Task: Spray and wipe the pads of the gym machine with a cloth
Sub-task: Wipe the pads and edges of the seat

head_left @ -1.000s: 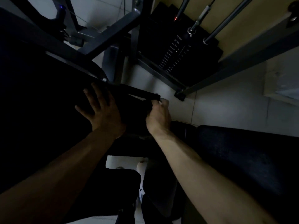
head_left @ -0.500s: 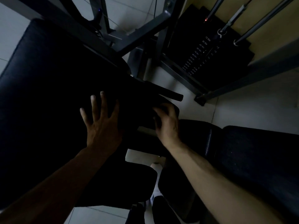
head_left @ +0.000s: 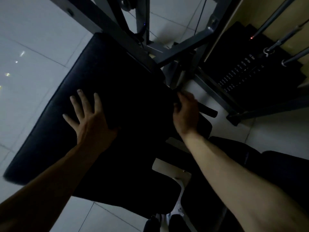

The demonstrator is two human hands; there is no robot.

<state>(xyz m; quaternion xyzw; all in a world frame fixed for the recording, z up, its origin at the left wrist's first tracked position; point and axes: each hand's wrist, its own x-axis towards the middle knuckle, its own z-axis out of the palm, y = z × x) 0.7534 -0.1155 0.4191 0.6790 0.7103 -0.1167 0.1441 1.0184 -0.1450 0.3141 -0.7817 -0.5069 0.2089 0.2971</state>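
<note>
A large black back pad point(head_left: 103, 84) of the gym machine slants across the middle of the view. My left hand point(head_left: 88, 118) lies flat on it with the fingers spread. My right hand point(head_left: 184, 113) is at the pad's right edge, fingers curled over a black foam handle point(head_left: 208, 111) that sticks out to the right. A second black pad point(head_left: 127, 195) lies below, and another point(head_left: 275, 178) under my right forearm. No cloth or spray bottle can be made out in the dim light.
Grey steel frame bars point(head_left: 177, 54) cross behind the pad. The black weight stack point(head_left: 247, 72) with guide rods stands at the upper right. Pale floor tiles point(head_left: 33, 47) lie to the left. My shoes point(head_left: 175, 213) show at the bottom.
The view has swung left, showing more of the back pad. My left hand has stayed flat on the pad. My right hand has shifted from the handle's end to near the pad.
</note>
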